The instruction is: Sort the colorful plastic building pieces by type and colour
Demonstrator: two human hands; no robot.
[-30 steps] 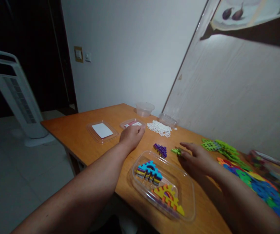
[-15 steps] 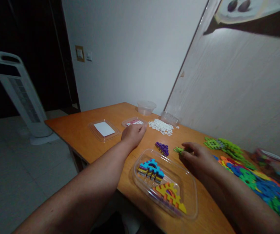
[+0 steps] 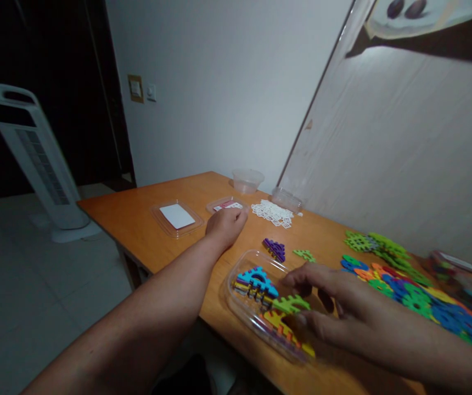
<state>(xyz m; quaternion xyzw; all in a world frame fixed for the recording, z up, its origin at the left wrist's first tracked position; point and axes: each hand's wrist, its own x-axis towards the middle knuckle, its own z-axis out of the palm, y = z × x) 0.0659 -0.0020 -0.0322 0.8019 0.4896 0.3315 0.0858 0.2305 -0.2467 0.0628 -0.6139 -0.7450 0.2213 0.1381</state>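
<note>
On the orange wooden table (image 3: 145,219), seen from its near long edge, objects run largest to smallest. Far edge abuts a pale wall panel (image 3: 384,153); off the table's left end a white tower fan (image 3: 34,159) stands on the floor.

Fig. items, approx. by size:
(a) Heap of multicolour interlocking pieces (image 3: 425,302) along the far-right edge, w/ green ones (image 3: 376,244) at its far end; loose and spread, presumably so single pieces can be picked off.
(b) Clear plastic tray (image 3: 236,263) at the near edge, centre-right. Holds a blue-topped stack of arch-shaped pieces (image 3: 254,282) and an orange/yellow stack (image 3: 285,326), each set on edge, side by side; like shapes appear grouped.
(c) Clear lid w/ white card (image 3: 177,216), toward the left end.
(d) White lattice pieces (image 3: 272,213) near the far edge, beside a clear bowl (image 3: 247,180).
(e) Small clear lid w/ pink card (image 3: 225,206), just beyond the left hand.
(f) Purple stack (image 3: 274,248) and lone green piece (image 3: 304,254), just outside the tray's far side.

Hands: left hand (image 3: 225,226) rests on the table as a loose fist, grasping nothing visible, likely bracing. Right hand (image 3: 335,304) is over the tray, thumb and fingertips pinching a green notched piece (image 3: 289,303), held flat just above the orange/yellow stack.
</note>
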